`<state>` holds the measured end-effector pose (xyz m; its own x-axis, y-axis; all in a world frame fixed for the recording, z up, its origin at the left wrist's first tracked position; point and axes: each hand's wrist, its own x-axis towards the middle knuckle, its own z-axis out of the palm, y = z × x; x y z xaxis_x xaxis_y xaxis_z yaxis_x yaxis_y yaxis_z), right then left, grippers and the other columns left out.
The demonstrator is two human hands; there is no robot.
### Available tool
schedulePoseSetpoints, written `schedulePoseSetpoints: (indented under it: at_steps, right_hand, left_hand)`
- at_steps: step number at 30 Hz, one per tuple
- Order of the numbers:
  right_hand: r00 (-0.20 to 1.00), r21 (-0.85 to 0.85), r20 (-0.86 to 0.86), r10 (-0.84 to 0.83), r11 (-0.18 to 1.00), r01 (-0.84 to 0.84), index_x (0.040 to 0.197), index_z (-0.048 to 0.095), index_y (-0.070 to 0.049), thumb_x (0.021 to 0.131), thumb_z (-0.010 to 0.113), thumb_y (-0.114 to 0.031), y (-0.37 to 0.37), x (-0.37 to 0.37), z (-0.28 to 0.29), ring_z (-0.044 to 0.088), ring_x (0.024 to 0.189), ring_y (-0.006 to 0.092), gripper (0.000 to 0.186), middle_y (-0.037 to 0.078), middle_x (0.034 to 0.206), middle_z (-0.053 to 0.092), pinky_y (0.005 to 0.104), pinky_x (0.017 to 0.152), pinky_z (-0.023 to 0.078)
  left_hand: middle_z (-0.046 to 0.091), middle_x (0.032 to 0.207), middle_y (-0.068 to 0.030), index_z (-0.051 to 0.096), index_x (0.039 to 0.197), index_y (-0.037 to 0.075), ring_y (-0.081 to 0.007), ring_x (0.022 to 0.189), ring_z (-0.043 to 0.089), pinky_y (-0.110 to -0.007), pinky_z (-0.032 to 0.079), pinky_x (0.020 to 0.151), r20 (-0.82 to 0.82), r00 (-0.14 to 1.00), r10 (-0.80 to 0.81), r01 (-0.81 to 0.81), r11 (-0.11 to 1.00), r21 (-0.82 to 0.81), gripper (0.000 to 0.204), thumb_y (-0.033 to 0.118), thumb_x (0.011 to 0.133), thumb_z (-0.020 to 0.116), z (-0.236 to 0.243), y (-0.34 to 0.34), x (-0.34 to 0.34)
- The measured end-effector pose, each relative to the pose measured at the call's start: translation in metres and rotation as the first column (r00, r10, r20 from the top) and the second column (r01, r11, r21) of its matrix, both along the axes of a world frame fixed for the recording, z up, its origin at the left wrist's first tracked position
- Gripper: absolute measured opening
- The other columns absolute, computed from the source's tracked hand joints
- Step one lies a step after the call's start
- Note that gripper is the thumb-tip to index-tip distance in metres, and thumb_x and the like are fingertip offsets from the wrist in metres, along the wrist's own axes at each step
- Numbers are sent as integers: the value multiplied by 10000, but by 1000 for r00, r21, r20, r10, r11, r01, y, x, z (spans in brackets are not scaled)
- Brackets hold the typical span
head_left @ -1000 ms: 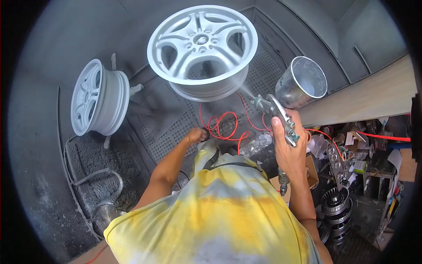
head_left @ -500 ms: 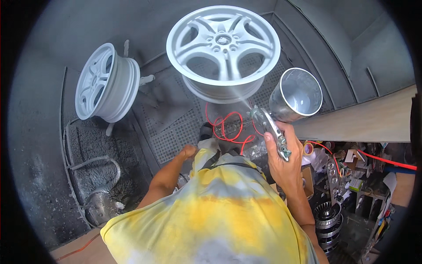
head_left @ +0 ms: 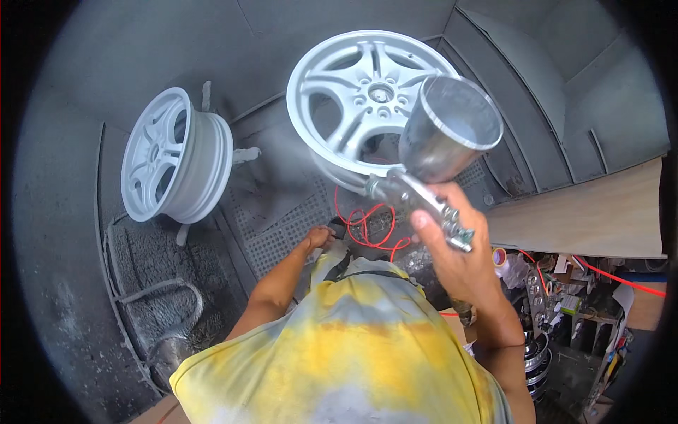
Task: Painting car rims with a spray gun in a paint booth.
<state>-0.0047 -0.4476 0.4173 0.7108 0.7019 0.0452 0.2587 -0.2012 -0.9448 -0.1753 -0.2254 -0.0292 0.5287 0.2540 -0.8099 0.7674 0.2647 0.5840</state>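
Observation:
My right hand (head_left: 459, 244) is closed around a metal spray gun (head_left: 424, 200) with a large silver cup (head_left: 452, 131) on top. The gun's nose points left, at the near rim of a white alloy wheel (head_left: 353, 85); the cup hides the wheel's right side. Whether the nose touches the rim, I cannot tell. The wheel faces up, raised above the floor. At the left, a second white alloy wheel (head_left: 205, 166) stands on edge on a coated support. My left hand (head_left: 319, 239) is low by my leg, its fingers curled; anything inside them is hidden.
A red hose (head_left: 367, 226) lies coiled on the perforated floor (head_left: 275, 244) beneath the wheel. Dark booth walls (head_left: 176, 42) surround me. A wooden panel (head_left: 579, 212) runs along the right, with cluttered shelves and parts (head_left: 565, 304) below it.
My right hand and the spray gun have moved left and slightly up to the wheel's near rim. The cup now overlaps the wheel. A spray mist seen before no longer shows plainly.

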Motion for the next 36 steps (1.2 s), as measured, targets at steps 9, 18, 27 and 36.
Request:
schedulePoseSetpoints:
  at_steps: [9, 18, 27, 36]
  right_hand:
    - [918, -84, 197, -346, 927, 367, 1037, 575, -17, 917, 589, -202, 29, 52, 48, 481, 613, 77, 221, -17, 686, 531, 236, 552, 390]
    - [914, -113, -3, -405, 908, 402, 1012, 591, -13, 927, 570, -229, 44, 40, 73, 467, 623, 71, 234, -18, 715, 519, 222, 568, 381]
    - [895, -140, 134, -426, 886, 443, 986, 595, -2, 936, 554, -239, 47, 49, 83, 475, 644, 74, 246, -7, 745, 523, 222, 578, 384]
    - [922, -135, -8, -388, 914, 384, 1048, 587, 4, 925, 571, -271, 43, 40, 82, 491, 650, 81, 301, 7, 759, 540, 229, 586, 399]
  left_hand:
    - [688, 862, -82, 639, 988, 77, -200, 732, 662, -340, 536, 613, 26, 1000, 4, -2, 997, -71, 253, 209, 883, 451, -22, 64, 3]
    - [677, 884, -84, 607, 998, 100, -206, 735, 643, -346, 518, 662, -23, 984, 178, -180, 978, -108, 297, 298, 903, 408, -18, 92, 36]
    - [610, 993, -99, 528, 1050, 67, -240, 847, 618, -384, 517, 750, 171, 800, 576, -472, 779, -414, 319, 264, 869, 354, 11, 134, 94]
    - [604, 996, -115, 515, 995, 60, -249, 845, 632, -428, 528, 806, 295, 706, 644, -522, 755, -397, 277, 256, 863, 370, 36, 143, 117]
